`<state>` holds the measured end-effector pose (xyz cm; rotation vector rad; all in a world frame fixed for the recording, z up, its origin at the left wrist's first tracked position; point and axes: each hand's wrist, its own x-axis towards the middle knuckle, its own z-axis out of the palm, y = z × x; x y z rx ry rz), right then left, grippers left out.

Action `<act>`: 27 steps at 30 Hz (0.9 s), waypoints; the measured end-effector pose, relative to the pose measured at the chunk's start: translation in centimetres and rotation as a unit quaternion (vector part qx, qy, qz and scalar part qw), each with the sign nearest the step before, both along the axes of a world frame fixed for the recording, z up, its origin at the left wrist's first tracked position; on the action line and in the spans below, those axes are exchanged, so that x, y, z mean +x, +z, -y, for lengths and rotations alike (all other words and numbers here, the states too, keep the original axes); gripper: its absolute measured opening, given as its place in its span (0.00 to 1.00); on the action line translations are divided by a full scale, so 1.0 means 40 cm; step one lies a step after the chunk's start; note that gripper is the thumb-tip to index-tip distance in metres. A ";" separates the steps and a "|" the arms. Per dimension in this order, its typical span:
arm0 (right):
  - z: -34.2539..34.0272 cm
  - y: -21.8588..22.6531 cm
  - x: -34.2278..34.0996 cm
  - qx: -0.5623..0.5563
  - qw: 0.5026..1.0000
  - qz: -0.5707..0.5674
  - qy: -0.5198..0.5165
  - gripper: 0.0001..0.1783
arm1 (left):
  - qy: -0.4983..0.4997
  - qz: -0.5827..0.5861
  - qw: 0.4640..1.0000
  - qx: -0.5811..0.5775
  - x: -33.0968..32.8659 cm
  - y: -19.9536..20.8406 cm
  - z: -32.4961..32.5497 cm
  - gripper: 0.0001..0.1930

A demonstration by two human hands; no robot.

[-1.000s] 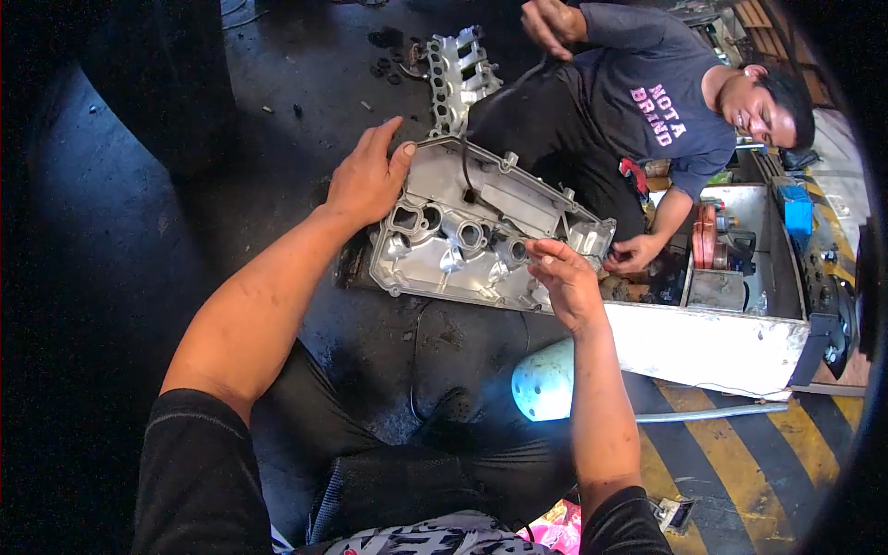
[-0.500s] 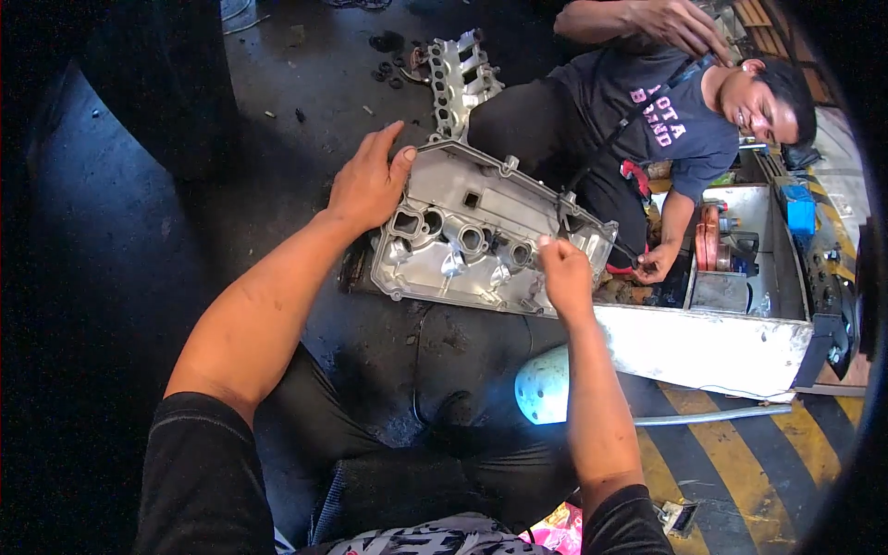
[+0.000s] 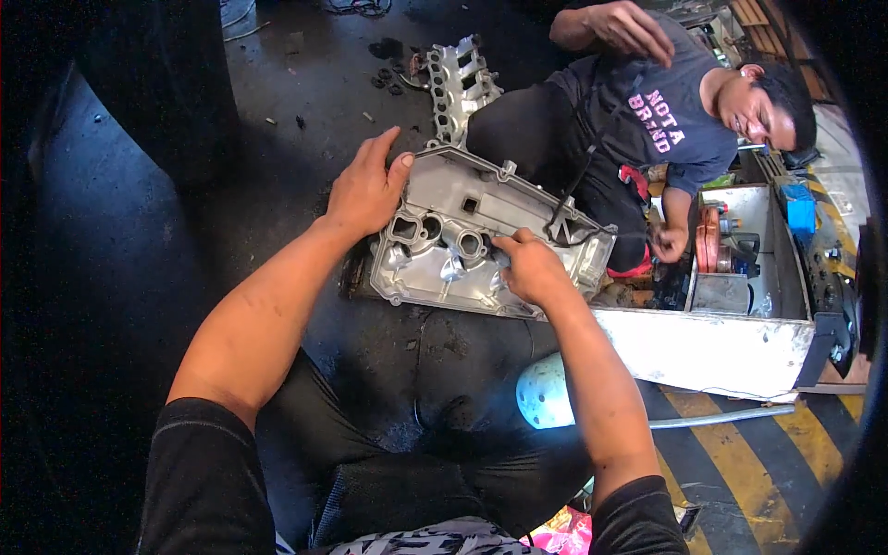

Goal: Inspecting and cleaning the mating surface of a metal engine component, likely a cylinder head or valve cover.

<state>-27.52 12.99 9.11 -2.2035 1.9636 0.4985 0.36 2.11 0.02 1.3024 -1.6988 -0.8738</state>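
Note:
A silvery metal valve cover (image 3: 435, 190) lies tilted before me with its hollow inner side up. Its left end is met by my left hand (image 3: 365, 190), thumb at the rim and fingers stretched out beyond it. My right hand (image 3: 536, 264) is closed over the middle of the cover, fingertips beside a round opening; anything between them is hidden. A thin black rubber-like strip (image 3: 558, 224) loops over the cover's right part and rises toward a co-worker. The co-worker's lower hand (image 3: 668, 242) is just beyond the cover's right end, the other hand (image 3: 631, 32) raised.
Beyond the cover, a metal manifold (image 3: 446, 92) lies on the dark floor beside the co-worker's knee. A white open box (image 3: 703, 347) of parts stands at right. Nearer are a pale rounded object (image 3: 541, 393) with holes and a metal pipe (image 3: 721, 418).
My right hand has moved left along the cover, from its right side to the middle. The co-worker's raised hand moved left, and the black strip hangs slacker. My left hand stayed put.

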 end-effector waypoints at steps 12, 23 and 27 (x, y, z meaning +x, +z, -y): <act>-0.012 0.012 -0.006 -0.018 1.000 0.025 0.006 0.25 | 0.001 0.001 1.000 -0.025 0.002 -0.007 0.004 0.29; 0.062 0.008 0.061 0.059 0.994 -0.084 -0.033 0.30 | -0.003 0.003 1.000 -0.014 0.000 0.000 0.000 0.29; 0.077 0.008 0.054 0.081 0.993 -0.073 -0.034 0.31 | -0.003 -0.002 1.000 -0.016 0.001 0.004 0.000 0.29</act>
